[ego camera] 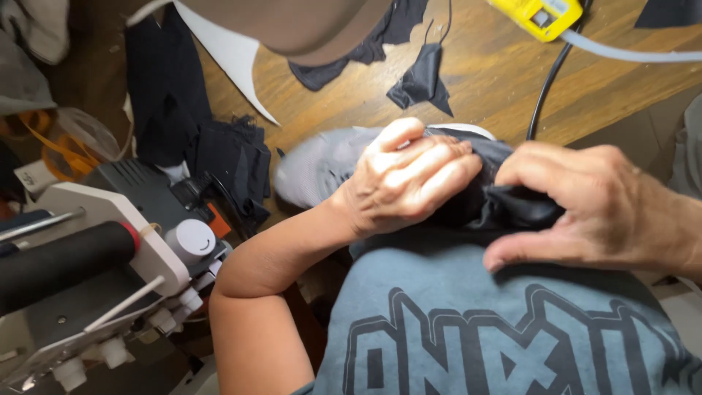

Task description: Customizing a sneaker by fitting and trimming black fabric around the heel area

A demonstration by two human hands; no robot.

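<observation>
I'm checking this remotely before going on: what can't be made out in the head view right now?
- Bunched black fabric piece: its shape and edges, covered by the left hand and right hand.
- Right hand's fingertips: tucked into the folds.
- Yellow plastic device: cut off by the top edge.
- White and grey sewing machine: cut off by the left and bottom edges.
- Grey shoe: blurred, partly behind the left hand.

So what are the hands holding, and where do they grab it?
Both hands hold a bunched piece of black fabric. The left hand wraps its left end, and the right hand pinches its right side.
</observation>
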